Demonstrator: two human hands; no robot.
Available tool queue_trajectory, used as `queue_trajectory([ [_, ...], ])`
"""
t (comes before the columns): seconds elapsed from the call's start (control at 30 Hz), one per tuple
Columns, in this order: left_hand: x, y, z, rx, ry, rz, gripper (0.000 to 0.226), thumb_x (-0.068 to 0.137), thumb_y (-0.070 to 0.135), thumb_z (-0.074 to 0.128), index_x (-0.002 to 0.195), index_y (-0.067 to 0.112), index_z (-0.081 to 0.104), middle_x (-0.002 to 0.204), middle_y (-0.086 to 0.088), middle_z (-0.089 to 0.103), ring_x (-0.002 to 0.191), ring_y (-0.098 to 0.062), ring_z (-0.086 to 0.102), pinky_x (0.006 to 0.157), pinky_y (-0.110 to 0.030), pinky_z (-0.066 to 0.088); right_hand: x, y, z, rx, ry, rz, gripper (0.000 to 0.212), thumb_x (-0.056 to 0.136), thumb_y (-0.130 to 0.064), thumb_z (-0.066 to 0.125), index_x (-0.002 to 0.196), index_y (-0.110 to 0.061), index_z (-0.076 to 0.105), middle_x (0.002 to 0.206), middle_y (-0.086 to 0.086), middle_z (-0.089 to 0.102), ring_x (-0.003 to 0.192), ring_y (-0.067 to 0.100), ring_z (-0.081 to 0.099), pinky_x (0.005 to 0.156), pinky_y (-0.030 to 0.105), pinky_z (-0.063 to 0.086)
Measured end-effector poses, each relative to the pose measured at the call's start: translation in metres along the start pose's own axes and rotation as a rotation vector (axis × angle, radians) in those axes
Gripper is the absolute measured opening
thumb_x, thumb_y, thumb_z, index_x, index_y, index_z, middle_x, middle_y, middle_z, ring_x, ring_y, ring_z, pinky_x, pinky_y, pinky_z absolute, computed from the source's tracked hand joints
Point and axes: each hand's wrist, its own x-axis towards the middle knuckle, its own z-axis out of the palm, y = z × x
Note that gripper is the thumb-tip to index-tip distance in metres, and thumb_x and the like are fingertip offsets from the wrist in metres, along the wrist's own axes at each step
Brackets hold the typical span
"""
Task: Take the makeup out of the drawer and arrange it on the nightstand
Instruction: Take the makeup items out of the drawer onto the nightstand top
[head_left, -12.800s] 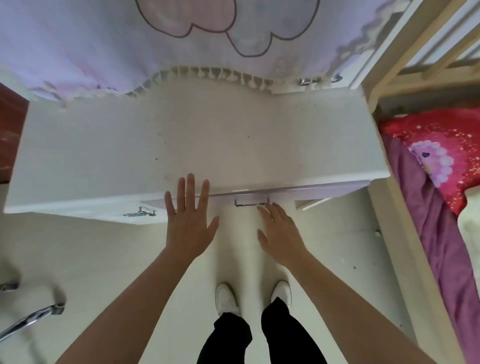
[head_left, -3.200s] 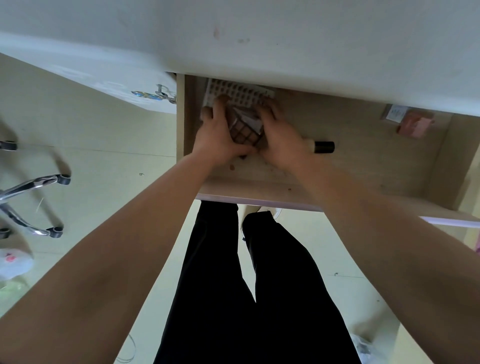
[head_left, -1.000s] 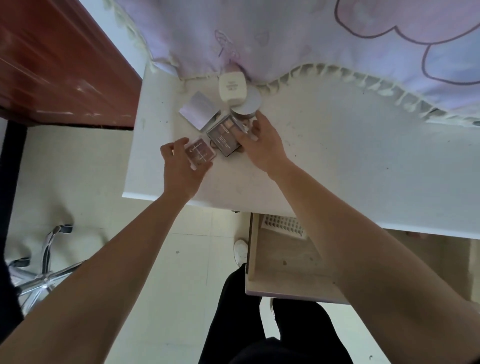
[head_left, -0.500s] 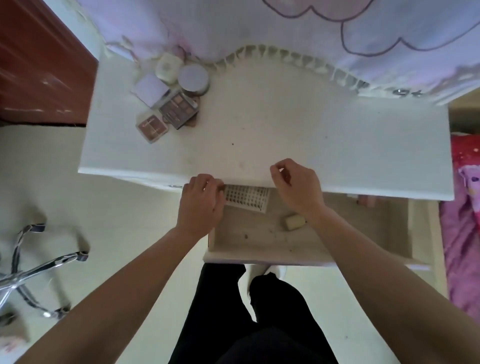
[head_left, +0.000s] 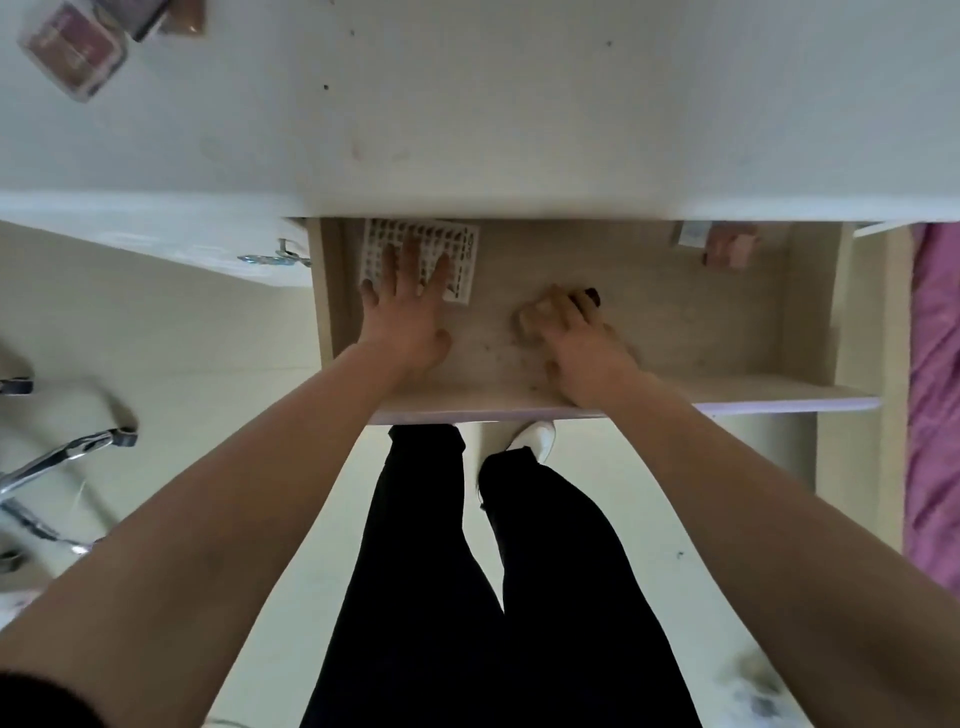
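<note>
A beige makeup tube (head_left: 535, 318) with a dark cap lies mid-drawer (head_left: 675, 327), and the right hand (head_left: 582, 353) curls its grip around it. The left hand (head_left: 410, 312) rests flat, grip wide, on a white gridded sheet (head_left: 460, 254) in the drawer's back left corner. Pink items (head_left: 727, 250) sit in the back right corner. A blush compact (head_left: 72, 47) lies at the far left edge of the desk (head_left: 519, 104).
</note>
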Motion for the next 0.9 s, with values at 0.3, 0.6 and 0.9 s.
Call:
queue_trajectory([
  [0.3,-0.023,0.019,0.025,0.074,0.063,0.062,0.084,0.078,0.032,0.066,0.151,0.024,0.025,0.151,-0.017,0.022,0.134,-0.041,0.03,0.107,-0.055,0.031,0.004,0.013,0.001,-0.026,0.102,0.034,0.069,0.087,-0.007,0.056,0.149,-0.028,0.035,0.147,0.011,0.038,0.136,0.035,0.03,0.101,0.047,0.039],
  [0.6,0.005,0.004,0.019,0.193,0.041,0.07,0.116,0.067,0.036,0.082,0.154,0.019,0.007,0.149,-0.019,0.022,0.138,-0.041,0.023,0.109,-0.063,0.028,0.013,0.015,0.005,0.0,0.116,0.193,0.06,0.086,-0.005,0.058,0.142,-0.022,0.042,0.13,0.015,0.048,0.118,0.036,0.045,0.086,0.046,0.047],
  [0.9,-0.014,0.002,0.017,0.095,0.143,0.063,0.121,0.058,0.05,0.08,0.15,0.018,0.009,0.138,-0.018,0.031,0.125,-0.04,0.034,0.103,-0.058,0.037,0.006,0.016,0.002,-0.035,0.059,0.228,0.053,0.088,-0.001,0.058,0.137,-0.008,0.039,0.132,0.021,0.042,0.119,0.038,0.044,0.084,0.048,0.052],
])
